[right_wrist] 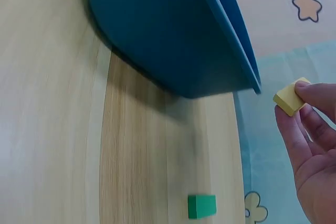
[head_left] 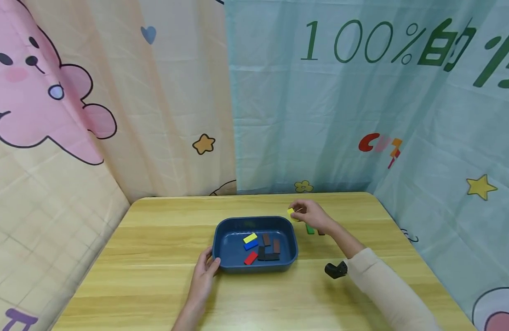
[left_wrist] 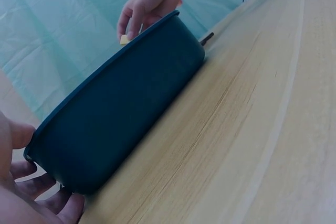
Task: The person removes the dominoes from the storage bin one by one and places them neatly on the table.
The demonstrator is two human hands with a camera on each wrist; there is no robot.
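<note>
A dark blue plastic basin (head_left: 258,268) stands on the wooden table. At its left end my left hand (head_left: 203,269) grips it, thumb at the rim and fingers curled against the outer wall. Past the basin's far right corner, my right hand (head_left: 311,214) pinches a yellow block (right_wrist: 290,98) between thumb and fingers, held above the tabletop. Inside the basin lie a yellow block (head_left: 250,237), a blue block (head_left: 251,244), a red block (head_left: 251,258), brown blocks (head_left: 276,246) and black blocks (head_left: 272,257).
Right of the basin, a green block (head_left: 310,229) and a brown block (head_left: 321,232) lie on the table (head_left: 163,257), partly under my right arm. A black object (head_left: 335,270) of unclear kind sits near the right sleeve. Printed curtains (head_left: 175,92) hang behind the table.
</note>
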